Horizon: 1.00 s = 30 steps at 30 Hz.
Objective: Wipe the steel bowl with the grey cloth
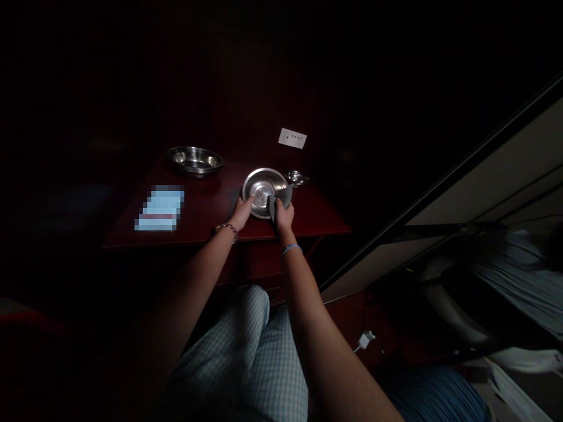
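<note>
Plate (263, 179) sits near table (206, 212) edge, left hand (243, 212) gripping rim, right hand (284, 217) clutching cloth (282, 196).

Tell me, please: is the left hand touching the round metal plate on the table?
Touching. The head view shows the left hand gripping the near-left rim of the metal plate, with no gap.

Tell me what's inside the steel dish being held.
A grey cloth, gripped by the right hand, covers the right side of the steel dish; the left hand holds its near rim. Elsewhere, bare metal. Beneath the cloth is hidden.
</note>
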### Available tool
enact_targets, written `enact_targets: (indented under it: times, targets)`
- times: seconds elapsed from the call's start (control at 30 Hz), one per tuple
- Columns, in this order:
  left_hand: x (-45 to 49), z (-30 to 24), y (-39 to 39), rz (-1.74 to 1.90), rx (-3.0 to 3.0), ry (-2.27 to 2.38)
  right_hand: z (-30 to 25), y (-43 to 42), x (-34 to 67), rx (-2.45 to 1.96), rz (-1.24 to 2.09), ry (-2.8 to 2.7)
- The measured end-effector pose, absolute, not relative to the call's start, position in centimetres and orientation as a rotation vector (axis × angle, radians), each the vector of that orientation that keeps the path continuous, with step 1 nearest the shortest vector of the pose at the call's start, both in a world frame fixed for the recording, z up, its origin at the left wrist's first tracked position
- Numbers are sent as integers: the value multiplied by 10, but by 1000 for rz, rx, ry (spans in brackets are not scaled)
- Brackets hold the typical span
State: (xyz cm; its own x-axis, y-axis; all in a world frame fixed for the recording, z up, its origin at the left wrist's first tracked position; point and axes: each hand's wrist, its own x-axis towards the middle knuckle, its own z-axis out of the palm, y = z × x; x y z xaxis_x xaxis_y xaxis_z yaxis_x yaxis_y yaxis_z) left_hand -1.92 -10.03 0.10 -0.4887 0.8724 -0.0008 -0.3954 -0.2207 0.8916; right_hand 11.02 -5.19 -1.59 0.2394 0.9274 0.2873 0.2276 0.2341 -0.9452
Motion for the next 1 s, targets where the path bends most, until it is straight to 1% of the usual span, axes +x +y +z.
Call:
enact_targets:
  times: [0.23,0.47,1.0]
  targets:
    - [-16,1,-102,1855,730,1155,-13,-52,112,-1219,740,-1238]
    - [-16,-2,-99,1851,846,1278,-10,-54,112,-1232,769,-1208]
    - [-17,5,-100,1864,803,1218,-10,-56,109,-1259,738,-1229]
